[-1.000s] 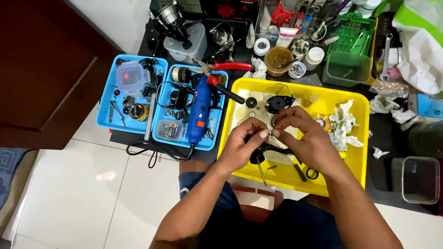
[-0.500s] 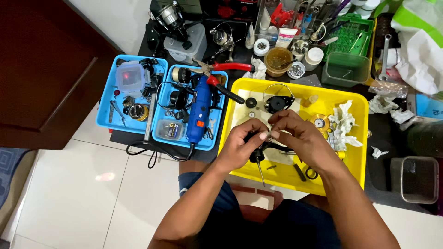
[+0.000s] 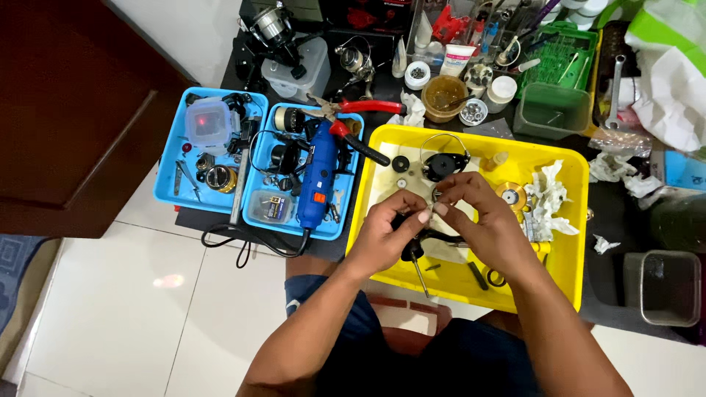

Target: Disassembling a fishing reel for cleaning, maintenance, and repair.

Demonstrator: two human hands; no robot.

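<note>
Both my hands meet over a yellow tray point(image 3: 565, 259). My left hand point(image 3: 388, 231) and my right hand point(image 3: 479, 222) pinch a small metal part point(image 3: 435, 195) between their fingertips. Under my hands lies a black reel body with a handle; it is partly hidden. In the tray there are also a black reel rotor with a wire bail point(image 3: 443, 162), a gold spool point(image 3: 511, 194), crumpled white tissue point(image 3: 548, 198), a small black disc point(image 3: 400, 163) and a screwdriver point(image 3: 416, 267).
Two blue trays point(image 3: 170, 188) at the left hold small parts, a blue rotary tool point(image 3: 318, 176) and red-handled pliers point(image 3: 353, 109). Spinning reels point(image 3: 273, 28), jars, a green basket point(image 3: 557, 103) and bags crowd the far side. A clear box point(image 3: 669, 287) sits at right.
My hands have stayed over the tray, with only small shifts of the fingers around the small part. Nothing else has moved.
</note>
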